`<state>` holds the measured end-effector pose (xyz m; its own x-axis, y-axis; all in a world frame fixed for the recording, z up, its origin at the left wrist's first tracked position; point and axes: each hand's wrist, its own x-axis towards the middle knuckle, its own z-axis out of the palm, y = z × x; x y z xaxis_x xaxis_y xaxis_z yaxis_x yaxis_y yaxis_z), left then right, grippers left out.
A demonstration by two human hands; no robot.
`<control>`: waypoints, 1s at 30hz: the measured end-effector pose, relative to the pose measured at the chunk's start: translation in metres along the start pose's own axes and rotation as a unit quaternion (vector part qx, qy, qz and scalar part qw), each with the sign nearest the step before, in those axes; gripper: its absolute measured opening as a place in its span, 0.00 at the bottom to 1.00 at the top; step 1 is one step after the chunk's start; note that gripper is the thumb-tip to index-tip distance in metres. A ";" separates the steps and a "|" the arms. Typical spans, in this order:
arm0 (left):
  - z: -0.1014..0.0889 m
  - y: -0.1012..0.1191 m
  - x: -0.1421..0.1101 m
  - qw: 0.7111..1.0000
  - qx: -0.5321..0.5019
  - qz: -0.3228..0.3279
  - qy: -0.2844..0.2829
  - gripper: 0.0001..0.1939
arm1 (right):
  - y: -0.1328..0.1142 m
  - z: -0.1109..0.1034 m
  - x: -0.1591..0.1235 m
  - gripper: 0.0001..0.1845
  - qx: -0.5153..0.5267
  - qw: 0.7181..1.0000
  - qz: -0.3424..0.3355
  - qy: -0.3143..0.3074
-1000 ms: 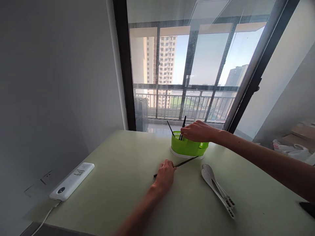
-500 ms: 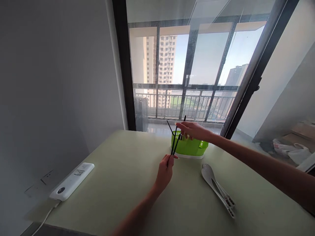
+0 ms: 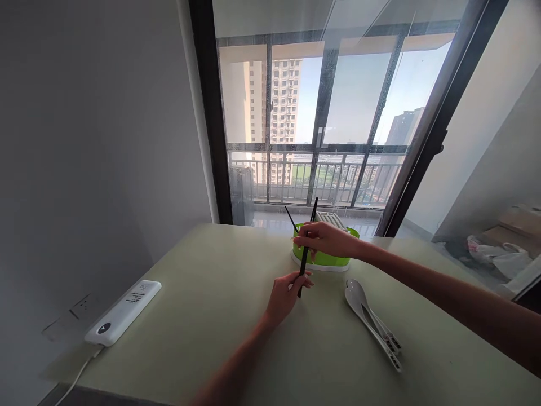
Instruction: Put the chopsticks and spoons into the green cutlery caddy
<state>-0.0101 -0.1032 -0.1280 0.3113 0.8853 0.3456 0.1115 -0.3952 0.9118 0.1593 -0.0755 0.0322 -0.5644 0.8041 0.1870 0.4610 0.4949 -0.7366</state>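
A pair of black chopsticks (image 3: 303,268) stands nearly upright above the pale green table (image 3: 220,316). My left hand (image 3: 287,293) pinches their lower end. My right hand (image 3: 327,239) closes its fingers on their upper part. Just behind my right hand sits a green cutlery holder (image 3: 333,259) on a white base. More black chopsticks (image 3: 291,220) stick up out of the holder.
Two white spoons (image 3: 372,324) lie on the table to the right of my hands. A white power strip (image 3: 123,312) with a cable rests near the left edge. A large window is behind the table. Boxes and bags lie on the floor at far right.
My left hand picked the chopsticks up off the table and raised them upright. My right hand left the holder and took hold of their upper part.
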 end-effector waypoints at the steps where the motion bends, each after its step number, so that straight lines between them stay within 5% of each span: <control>1: 0.000 -0.001 0.000 1.000 0.008 -0.006 -0.008 0.22 | 0.003 0.000 0.000 0.25 -0.004 1.000 0.004 0.010; 8: -0.002 -0.011 0.003 0.999 0.014 -0.037 -0.024 0.18 | 0.029 0.003 -0.005 0.26 -0.033 0.999 0.004 0.040; 14: -0.002 -0.017 0.001 0.997 0.036 -0.048 -0.037 0.19 | 0.024 -0.003 -0.017 0.28 -0.107 0.994 -0.027 0.023; 22: -0.005 -0.039 0.015 0.985 -0.043 -0.096 0.133 0.36 | -0.007 -0.053 -0.003 0.28 -0.035 0.969 -0.055 0.238; 30: -0.004 -0.047 0.015 0.990 -0.024 -0.095 0.104 0.34 | 0.010 -0.058 0.028 0.27 -0.155 0.932 -0.050 0.325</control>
<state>-0.0145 -0.0709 -0.1646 0.0871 0.9759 0.2003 0.1037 -0.2088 0.9724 0.1880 -0.0294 0.0677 -0.1286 0.7287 0.6727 0.6611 0.5686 -0.4896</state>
